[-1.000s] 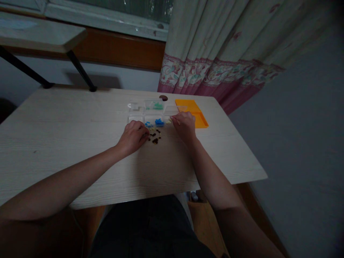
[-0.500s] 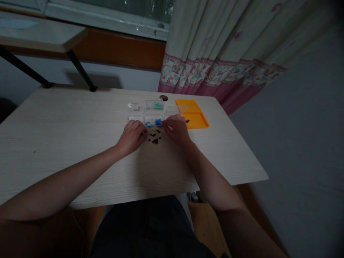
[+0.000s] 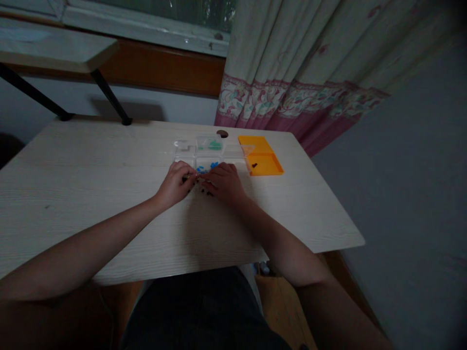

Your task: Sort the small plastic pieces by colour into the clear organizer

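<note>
My left hand [image 3: 176,183] is at the near left edge of a clear plastic compartment box [image 3: 233,151], thumb and fingertips pinched together. My right hand [image 3: 226,183] reaches in from the other side, its fingers bent and meeting the left fingertips. Whatever the two hands pinch is too small to make out. Below the right fingers lie a few small dark brown pieces [image 3: 209,194] on the table, partly covered by that hand. Blue pieces [image 3: 214,165] sit in the box's near middle compartment, and green pieces [image 3: 215,144] in the one behind.
An orange tray [image 3: 272,167] with a divider stands right of the box, and a small dark piece [image 3: 254,166] lies in it. Behind are a round hole [image 3: 222,133] in the tabletop and a curtain [image 3: 277,92]. A raised shelf [image 3: 65,48] on black legs stands at the back left.
My right hand has moved left and toward me, from the blue pieces to my left fingertips, and now covers part of the brown pieces. My left hand has shifted only slightly.
</note>
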The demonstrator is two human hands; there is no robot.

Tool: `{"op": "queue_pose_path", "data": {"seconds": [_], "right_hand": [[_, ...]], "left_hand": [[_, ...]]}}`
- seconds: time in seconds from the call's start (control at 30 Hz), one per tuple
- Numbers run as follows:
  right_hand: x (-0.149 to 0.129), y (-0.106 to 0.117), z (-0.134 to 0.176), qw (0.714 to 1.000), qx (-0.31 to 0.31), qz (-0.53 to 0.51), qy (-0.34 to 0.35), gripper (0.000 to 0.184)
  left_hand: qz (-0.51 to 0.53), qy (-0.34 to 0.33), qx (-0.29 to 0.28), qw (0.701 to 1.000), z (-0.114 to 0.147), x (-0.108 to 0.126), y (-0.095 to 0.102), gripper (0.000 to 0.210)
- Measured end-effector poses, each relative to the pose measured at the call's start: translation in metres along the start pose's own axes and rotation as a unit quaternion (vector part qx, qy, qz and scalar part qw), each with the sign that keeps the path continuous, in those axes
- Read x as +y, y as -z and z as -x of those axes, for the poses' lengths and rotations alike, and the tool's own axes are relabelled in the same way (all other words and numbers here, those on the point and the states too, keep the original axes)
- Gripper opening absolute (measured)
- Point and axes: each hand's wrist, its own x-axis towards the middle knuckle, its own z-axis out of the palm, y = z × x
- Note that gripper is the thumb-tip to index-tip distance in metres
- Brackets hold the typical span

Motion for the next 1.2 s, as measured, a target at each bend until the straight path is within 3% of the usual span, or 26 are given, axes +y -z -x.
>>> {"op": "queue_pose_path", "data": {"seconds": [0.93,1.2], "right_hand": [[-0.009,0.002,-0.001,0.999,0.033,0.023,-0.005,0.028],[0.015,0.009,0.001,0.994,0.070,0.019,-0.080,0.027]], "left_hand": [[0.027,-0.014,-0.009,1.000,0.001,0.003,0.000,0.025],[-0.006,-0.044,-0.025,0.999,0.001,0.010,0.011,0.019]]}}
